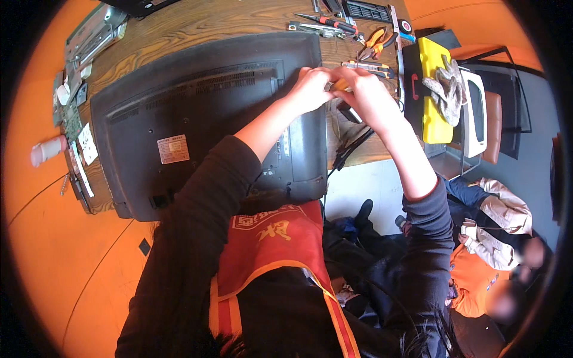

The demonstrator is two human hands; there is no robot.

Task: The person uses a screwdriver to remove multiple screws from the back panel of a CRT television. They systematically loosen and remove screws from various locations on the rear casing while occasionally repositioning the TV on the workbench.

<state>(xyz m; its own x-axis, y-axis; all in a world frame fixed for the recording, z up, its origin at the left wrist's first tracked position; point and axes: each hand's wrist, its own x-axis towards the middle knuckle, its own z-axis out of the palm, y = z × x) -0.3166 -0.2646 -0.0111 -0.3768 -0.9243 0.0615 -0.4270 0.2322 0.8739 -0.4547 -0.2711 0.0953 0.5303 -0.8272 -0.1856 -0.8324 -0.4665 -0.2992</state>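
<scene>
A large black flat-screen television [215, 131] lies on the wooden table [173, 27], its back panel with vents and a white label [173, 149] facing up. Above its far right corner my left hand [313, 88] and my right hand [369, 95] come together. Both are closed, fingertips pinched around a small yellowish thing [339, 85]. My fingers hide most of it, so its kind cannot be made out. Just beyond the right hand lie a utility knife [373, 69] and orange-handled pliers [377, 45].
A red-and-black screwdriver [334, 24] lies at the far edge. Grey work gloves [446, 92] rest on a yellow-and-black case [428, 122] at the right. Circuit boards [73, 119] and metal parts [98, 33] crowd the left. Two people [483, 268] sit at the lower right.
</scene>
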